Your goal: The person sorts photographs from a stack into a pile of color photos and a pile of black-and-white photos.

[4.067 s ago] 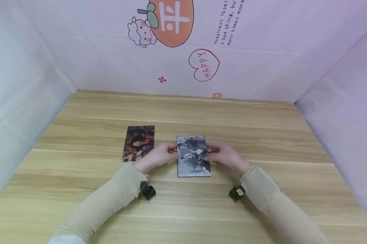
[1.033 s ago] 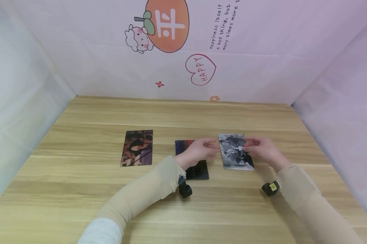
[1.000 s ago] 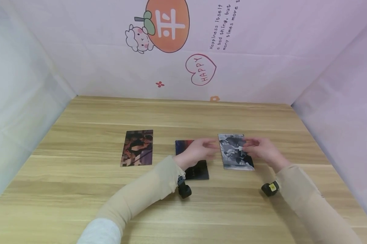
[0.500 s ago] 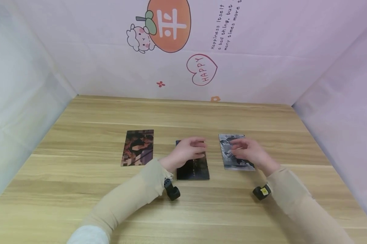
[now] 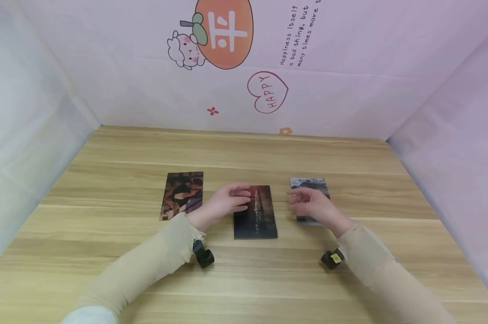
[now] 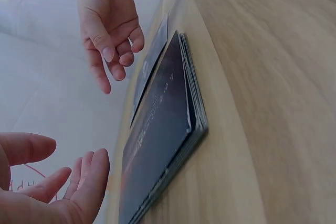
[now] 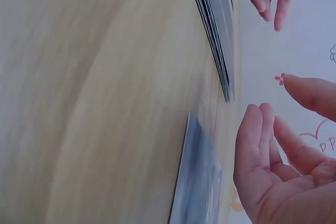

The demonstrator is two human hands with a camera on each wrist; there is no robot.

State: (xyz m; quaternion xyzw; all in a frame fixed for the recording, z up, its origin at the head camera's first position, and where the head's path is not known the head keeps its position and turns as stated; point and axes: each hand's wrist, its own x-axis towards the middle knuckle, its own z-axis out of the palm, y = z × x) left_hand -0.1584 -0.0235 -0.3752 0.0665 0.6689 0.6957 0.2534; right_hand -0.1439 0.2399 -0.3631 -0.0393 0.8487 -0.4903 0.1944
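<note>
In the head view, a stack of photo cards (image 5: pixel 258 222) lies mid-table, its top card dark with a reddish upper part. My left hand (image 5: pixel 219 206), fingers relaxed, hovers over the stack's left edge, holding nothing. To the right lies a black-and-white photo card (image 5: pixel 310 182). Above it is my right hand (image 5: pixel 314 208), loosely bent and apart from the card, hiding much of it. From the left wrist, several layers show along the edge of the card stack (image 6: pixel 157 135). The right wrist view has the single card (image 7: pixel 197 177) flat below my right hand (image 7: pixel 283 177).
A colour photo card (image 5: pixel 182 193) with dark figures lies left of the stack, partly behind my left wrist. The wooden table (image 5: pixel 260 283) meets a printed white backdrop (image 5: pixel 341 99) at the back, with white cloth walls at both sides.
The black-and-white card went from atop the stack to its right, uncovering the dark card. Over the last second, my left hand drew back left; my right hand let go and shifted left over the card.
</note>
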